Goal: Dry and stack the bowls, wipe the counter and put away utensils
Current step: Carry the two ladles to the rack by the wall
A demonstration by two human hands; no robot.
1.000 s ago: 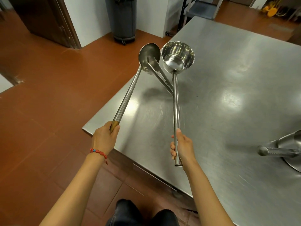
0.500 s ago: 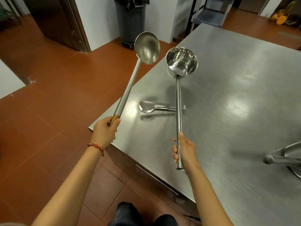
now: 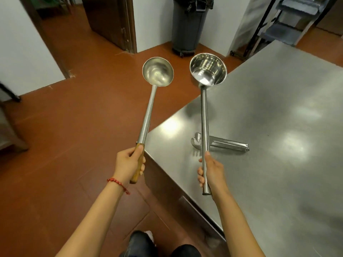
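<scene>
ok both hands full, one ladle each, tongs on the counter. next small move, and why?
Probably carry the two away to storage. The left hand grips the wooden-handled ladle and the right hand grips the deep dipper ladle, both lifted off the steel counter. The tongs must wait, since neither hand is free.

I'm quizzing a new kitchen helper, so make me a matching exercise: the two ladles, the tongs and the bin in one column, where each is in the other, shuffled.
Things:
1. wooden-handled ladle
2. deep steel ladle
3. tongs
4. grey bin

Places:
A. lying on the steel table
B. held in the left hand
C. on the floor by the wall
D. held in the right hand

Pairs: 1-B, 2-D, 3-A, 4-C
</scene>
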